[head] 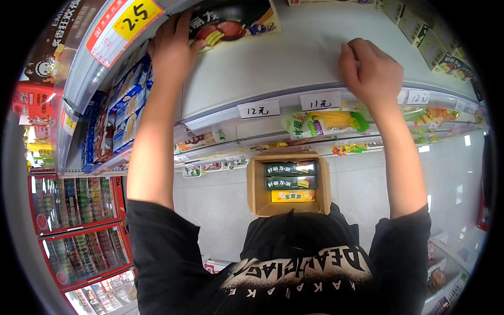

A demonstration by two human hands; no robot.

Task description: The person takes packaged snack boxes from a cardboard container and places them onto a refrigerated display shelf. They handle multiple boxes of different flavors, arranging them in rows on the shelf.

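Note:
My left hand (173, 45) is on the left end of a dark snack carton (236, 23) with chocolate pies pictured on it, which lies on the white shelf (256, 71). Its thumb rests against the carton's near side; the fingertips are partly hidden at the top. My right hand (370, 71) is at the shelf's front edge with its fingers curled, and no object shows in it. Below the shelf, an open cardboard box (289, 210) holds two dark green snack cartons (290, 182) and a yellow one (293, 196).
Blue snack packets (126, 106) fill the shelf at left, beside a large price sign (126, 27). More cartons (441, 53) line the upper right. Price cards (258, 109) hang along the shelf edge, above lower shelves with packaged food (330, 122). Red-framed drinks coolers (75, 204) stand at lower left.

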